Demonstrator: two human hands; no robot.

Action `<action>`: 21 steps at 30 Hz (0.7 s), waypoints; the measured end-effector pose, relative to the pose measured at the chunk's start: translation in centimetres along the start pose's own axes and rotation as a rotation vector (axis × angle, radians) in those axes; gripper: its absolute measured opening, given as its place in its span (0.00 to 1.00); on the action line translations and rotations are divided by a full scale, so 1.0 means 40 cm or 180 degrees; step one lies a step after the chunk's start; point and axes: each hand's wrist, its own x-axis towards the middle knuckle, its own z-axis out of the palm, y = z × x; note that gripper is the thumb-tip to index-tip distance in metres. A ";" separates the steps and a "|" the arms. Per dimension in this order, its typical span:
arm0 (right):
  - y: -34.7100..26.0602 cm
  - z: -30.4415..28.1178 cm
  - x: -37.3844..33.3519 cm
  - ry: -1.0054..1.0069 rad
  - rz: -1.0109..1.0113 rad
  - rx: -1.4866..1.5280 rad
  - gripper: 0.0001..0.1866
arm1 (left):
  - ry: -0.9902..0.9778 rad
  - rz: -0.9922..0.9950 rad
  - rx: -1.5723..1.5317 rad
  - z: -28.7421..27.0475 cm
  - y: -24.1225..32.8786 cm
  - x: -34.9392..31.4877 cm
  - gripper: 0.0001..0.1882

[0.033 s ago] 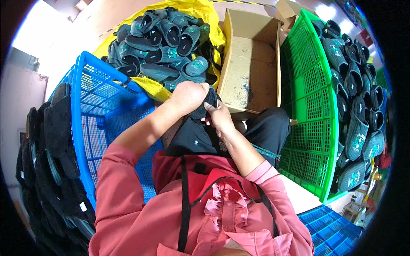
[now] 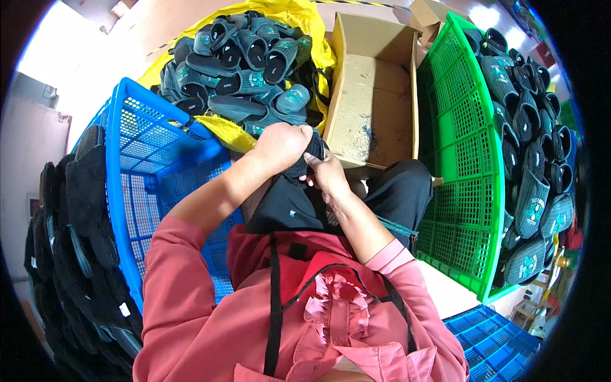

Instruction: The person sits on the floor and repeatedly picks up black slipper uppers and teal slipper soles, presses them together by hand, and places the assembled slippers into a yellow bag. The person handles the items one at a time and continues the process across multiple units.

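A black, fuzzy-lined slipper (image 2: 315, 146) is held above my lap, near the front of the yellow sack. My left hand (image 2: 283, 145) is closed at its far end, curled like a fist, with the fingertips hidden from view. On the near right side of the slipper, my right hand (image 2: 328, 172) grips it with the thumb on top and the fingers beneath. Just beyond my hands, a heap of dark grey slippers with green prints (image 2: 245, 67) fills the open yellow sack (image 2: 324, 54).
A blue mesh crate (image 2: 130, 191) stands at my left, with black fuzzy slippers (image 2: 83, 254) stacked outside it. An open cardboard box (image 2: 382, 83) lies ahead. At right, a green crate (image 2: 455, 178) borders more printed slippers (image 2: 531, 197). Another blue crate (image 2: 493, 344) sits at lower right.
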 end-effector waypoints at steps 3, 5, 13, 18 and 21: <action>-0.006 -0.004 0.013 0.0019 0.0097 0.0077 0.07 | 0.0283 0.0213 -0.0273 -0.005 0.024 -0.006 0.06; -0.002 -0.015 0.021 -0.0123 0.0040 0.0173 0.08 | 0.0223 0.0212 -0.0349 -0.016 0.034 -0.002 0.07; 0.027 -0.106 -0.010 0.0084 -0.0741 0.0333 0.09 | 0.0588 0.0168 -0.0438 -0.044 -0.011 -0.050 0.04; 0.072 -0.116 0.078 0.0096 -0.1586 -0.0001 0.12 | 0.0561 0.0569 -0.0427 -0.057 -0.010 -0.049 0.08; 0.063 -0.091 0.076 0.0362 -0.1686 -0.0284 0.11 | 0.0600 0.0486 -0.0475 -0.060 -0.018 -0.053 0.10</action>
